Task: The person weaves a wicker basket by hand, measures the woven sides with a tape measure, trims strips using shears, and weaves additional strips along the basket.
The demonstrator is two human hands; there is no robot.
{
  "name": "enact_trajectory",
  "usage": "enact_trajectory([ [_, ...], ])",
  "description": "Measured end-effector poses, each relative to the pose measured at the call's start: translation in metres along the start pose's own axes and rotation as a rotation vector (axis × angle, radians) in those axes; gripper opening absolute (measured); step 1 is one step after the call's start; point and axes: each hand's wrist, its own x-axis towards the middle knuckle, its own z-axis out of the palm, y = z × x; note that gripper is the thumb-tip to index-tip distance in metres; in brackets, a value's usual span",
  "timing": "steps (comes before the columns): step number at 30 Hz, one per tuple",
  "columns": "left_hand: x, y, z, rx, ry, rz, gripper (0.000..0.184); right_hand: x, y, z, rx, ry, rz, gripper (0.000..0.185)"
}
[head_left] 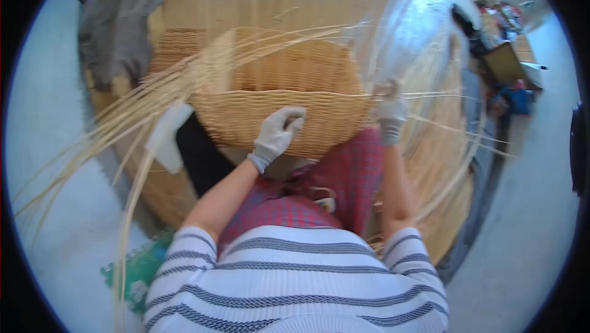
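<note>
A woven wicker basket (283,118) lies across the lap, its hollow inside turned up and away from me. My left hand (279,133), in a pale glove, is in front of the near wall with its fingers curled and the thumb against them; anything inside them is hidden. At the basket's right end my right hand (391,114), also gloved, is somewhat blurred by motion. Its fingers appear closed on a pale wicker strand (433,94) in line with the rim. A thick bundle of loose strands (147,96) fans out leftward from the basket's left end.
More long strands (430,142) spread over the board at right. A grey cloth (120,25) hangs at upper left. On the floor at lower left is a green patterned item (138,271). Boxes and clutter (507,65) stand at far right.
</note>
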Motion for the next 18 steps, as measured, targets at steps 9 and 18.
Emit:
enact_trajectory([
  [9, -0.045, 0.030, -0.257, 0.257, 0.689, -0.162, 0.037, -0.129, -0.297, 0.082, 0.444, -1.139, -0.546, 0.032],
  [18, -0.035, 0.096, -0.191, 0.413, 0.415, 0.383, 0.043, -0.207, -0.376, 0.120, 0.758, -0.954, -1.192, 0.035],
])
